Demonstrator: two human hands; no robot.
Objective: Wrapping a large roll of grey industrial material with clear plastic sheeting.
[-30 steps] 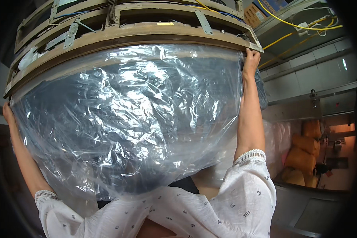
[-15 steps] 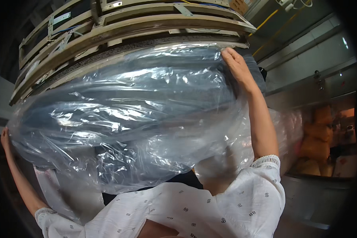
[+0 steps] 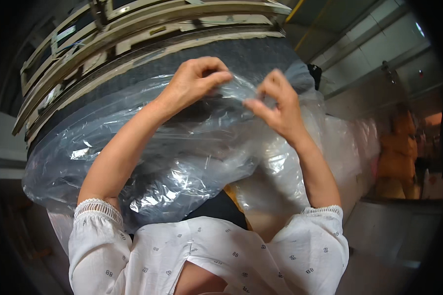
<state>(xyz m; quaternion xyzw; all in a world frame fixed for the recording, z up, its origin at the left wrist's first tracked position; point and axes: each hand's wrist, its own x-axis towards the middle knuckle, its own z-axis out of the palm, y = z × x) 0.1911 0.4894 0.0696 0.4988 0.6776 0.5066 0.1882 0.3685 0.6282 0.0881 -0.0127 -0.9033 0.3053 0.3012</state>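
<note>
Both hands, left (image 3: 194, 81) and right (image 3: 275, 105), pinch the clear plastic bag (image 3: 182, 157) with narrow fingertips, over a dark grey slab (image 3: 251, 56).

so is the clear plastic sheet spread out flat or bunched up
Bunched up: the clear plastic sheet lies crumpled in shiny folds over the dark grey pad, its top edge pinched between the left hand and right hand.

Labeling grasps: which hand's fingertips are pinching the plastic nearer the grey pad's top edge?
The left hand. It grips the clear plastic higher, right below the grey pad edge; the right hand pinches lower.
</note>
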